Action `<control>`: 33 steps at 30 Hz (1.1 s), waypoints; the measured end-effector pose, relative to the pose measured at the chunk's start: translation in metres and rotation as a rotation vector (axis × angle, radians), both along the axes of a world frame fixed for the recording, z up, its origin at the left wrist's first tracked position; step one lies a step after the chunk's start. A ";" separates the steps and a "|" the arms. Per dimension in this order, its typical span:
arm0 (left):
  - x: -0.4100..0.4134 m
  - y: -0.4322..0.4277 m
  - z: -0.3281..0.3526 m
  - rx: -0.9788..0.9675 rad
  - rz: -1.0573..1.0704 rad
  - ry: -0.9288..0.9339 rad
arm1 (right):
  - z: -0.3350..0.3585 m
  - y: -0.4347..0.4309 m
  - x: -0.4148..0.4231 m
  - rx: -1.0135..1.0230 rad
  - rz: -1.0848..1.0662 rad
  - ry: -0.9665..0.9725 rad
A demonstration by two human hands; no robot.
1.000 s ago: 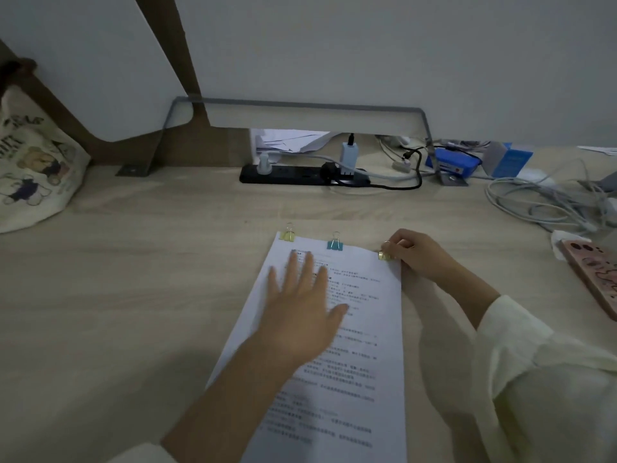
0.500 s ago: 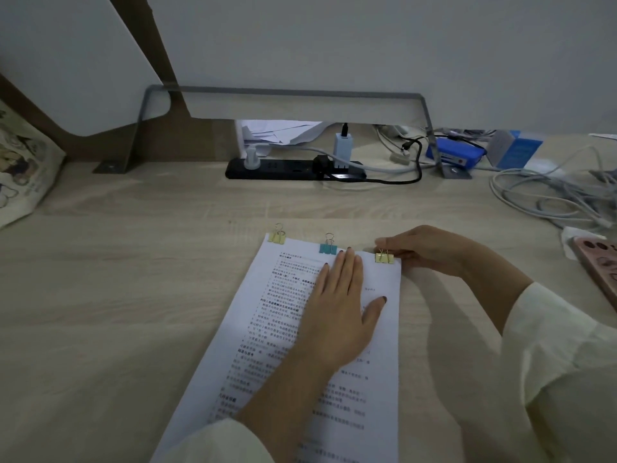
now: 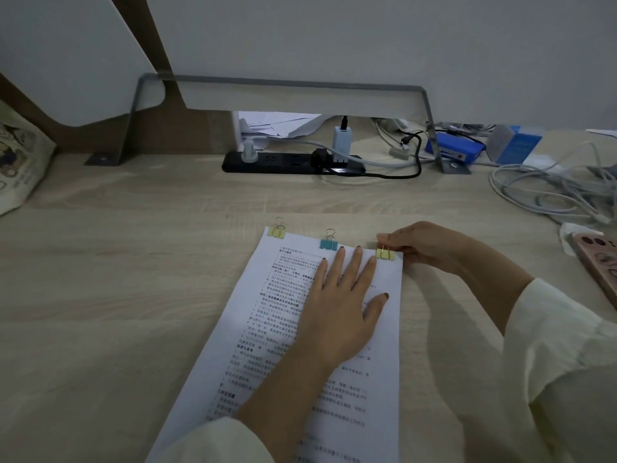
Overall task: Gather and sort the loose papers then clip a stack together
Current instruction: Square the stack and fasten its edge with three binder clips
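Since a second ago my left hand (image 3: 344, 302) has slid up the paper stack (image 3: 384, 396) to just under its top edge, fingers straight and close together, palm pressed flat. My right hand (image 3: 424, 248) pinches the right yellow clip (image 3: 386, 253) on the top corner. A teal clip (image 3: 329, 243) and a left yellow clip (image 3: 277, 231) grip the same edge. The stack lies on the desk (image 3: 117, 295); beyond it, a power strip (image 3: 283, 161) holds plugs.
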State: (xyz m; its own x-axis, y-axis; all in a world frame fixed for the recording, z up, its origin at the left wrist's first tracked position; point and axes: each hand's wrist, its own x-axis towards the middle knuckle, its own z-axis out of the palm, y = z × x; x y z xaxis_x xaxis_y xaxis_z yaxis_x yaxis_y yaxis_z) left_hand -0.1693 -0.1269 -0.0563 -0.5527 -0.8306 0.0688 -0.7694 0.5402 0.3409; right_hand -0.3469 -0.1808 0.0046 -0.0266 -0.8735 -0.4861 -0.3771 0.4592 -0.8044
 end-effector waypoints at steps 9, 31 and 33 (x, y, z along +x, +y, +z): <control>0.000 0.001 0.001 0.002 0.003 -0.027 | 0.004 0.001 0.003 0.024 0.015 0.033; 0.176 0.124 0.019 0.272 0.360 0.568 | 0.001 0.235 0.116 -0.149 -0.543 -0.498; 0.172 0.131 0.016 0.272 0.345 0.573 | 0.006 0.232 0.114 -0.160 -0.517 -0.497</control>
State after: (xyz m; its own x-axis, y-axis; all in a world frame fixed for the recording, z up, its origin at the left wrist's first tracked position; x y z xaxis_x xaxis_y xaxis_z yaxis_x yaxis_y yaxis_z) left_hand 0.0027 0.0042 -0.0405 -0.1953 -0.9801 0.0351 -0.5403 0.1374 0.8302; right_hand -0.2328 0.0516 0.0102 -0.2638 -0.8703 -0.4160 0.2825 0.3427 -0.8960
